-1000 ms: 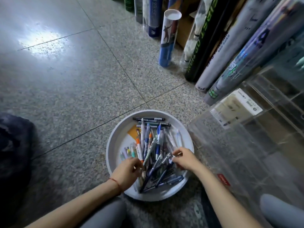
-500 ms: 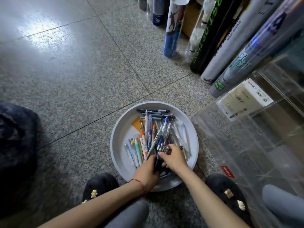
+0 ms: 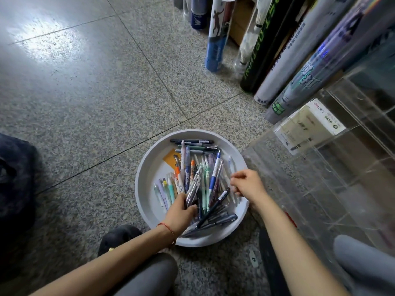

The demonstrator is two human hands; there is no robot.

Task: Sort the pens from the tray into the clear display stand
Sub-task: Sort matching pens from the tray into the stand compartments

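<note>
A round pale grey tray sits on the floor and holds several pens in a loose heap. My left hand is at the tray's near side and grips a clear-barrelled pen that points away from me. My right hand hovers over the tray's right edge with curled, blurred fingers. Whether it pinches one of the pale pens there is not visible. The clear display stand stands just right of the tray, close to my right forearm.
A white pen box shows through the stand's far end. Several shuttlecock tubes lean along the back right. A dark bag lies at the left. A black shoe and my grey-clad knees are near the tray.
My right hand has moved from the middle of the heap to the tray's right edge. My left hand has slid forward and now grips the clear-barrelled pen.
</note>
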